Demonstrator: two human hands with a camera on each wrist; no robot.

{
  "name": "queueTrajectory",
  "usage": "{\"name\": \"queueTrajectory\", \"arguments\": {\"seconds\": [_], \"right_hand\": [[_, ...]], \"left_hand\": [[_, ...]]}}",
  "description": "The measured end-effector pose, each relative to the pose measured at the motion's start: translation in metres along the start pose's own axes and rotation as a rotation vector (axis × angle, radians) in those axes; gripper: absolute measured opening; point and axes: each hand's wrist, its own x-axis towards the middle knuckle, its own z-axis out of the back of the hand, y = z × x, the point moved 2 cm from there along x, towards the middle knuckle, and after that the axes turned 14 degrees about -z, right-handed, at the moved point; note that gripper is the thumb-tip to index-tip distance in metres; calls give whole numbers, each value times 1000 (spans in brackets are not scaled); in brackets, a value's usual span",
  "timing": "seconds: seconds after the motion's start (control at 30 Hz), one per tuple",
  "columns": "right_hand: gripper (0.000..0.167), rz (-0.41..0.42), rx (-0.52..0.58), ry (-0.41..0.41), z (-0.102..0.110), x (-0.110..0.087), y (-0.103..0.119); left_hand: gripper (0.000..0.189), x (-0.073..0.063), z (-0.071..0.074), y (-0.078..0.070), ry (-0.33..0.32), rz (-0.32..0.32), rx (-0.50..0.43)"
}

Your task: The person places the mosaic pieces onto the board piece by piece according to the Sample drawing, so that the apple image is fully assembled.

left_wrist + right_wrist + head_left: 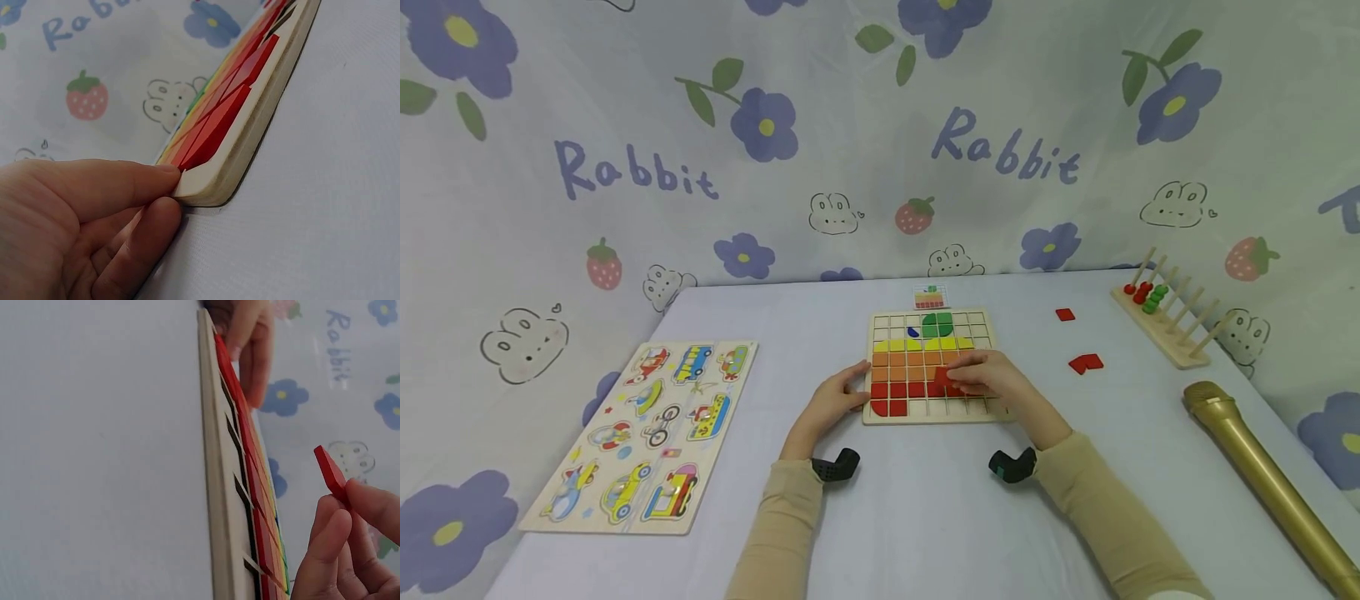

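My left hand [833, 406] holds the left edge of a wooden grid puzzle board [940, 419], its fingertips at the near corner in the left wrist view. My right hand [992, 377] pinches a red square tile [331, 474] between thumb and fingers, raised over the board. Bands of yellow, orange and red tiles [897, 390] fill the grid's middle rows, with a green piece [937, 325] and a small blue piece [913, 332] above. Two red tiles [889, 407] lie at the left of the nearest row, whose other visible cells are bare.
A small pattern card [931, 297] lies behind the board. Loose red tiles [1086, 363] and one more red tile [1065, 314] lie to the right. A vehicle puzzle [647, 433] is at left; a peg rack with beads [1172, 325] and a gold microphone [1262, 467] are at right.
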Motion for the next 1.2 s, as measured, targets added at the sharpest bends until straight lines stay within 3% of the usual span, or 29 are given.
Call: {"name": "queueTrajectory", "arguments": {"seconds": [0.2,0.4,0.8,1.0,1.2], "right_hand": [[14,67,-233,-36,-30,1,-4],[7,155,-440,-117,-46,1,-5],[6,213,-551,-161,-50,-2,-6],[9,173,-492,-233,-19,-7,6],[28,105,-384,-338,53,-13,12]], "left_hand": [[56,0,0,-1,1,-8,-1],[57,-1,0,-1,5,-18,-3],[57,0,-1,-1,7,-17,-14],[57,0,-1,-1,7,-19,-8],[56,0,0,-1,-1,-11,4]]}}
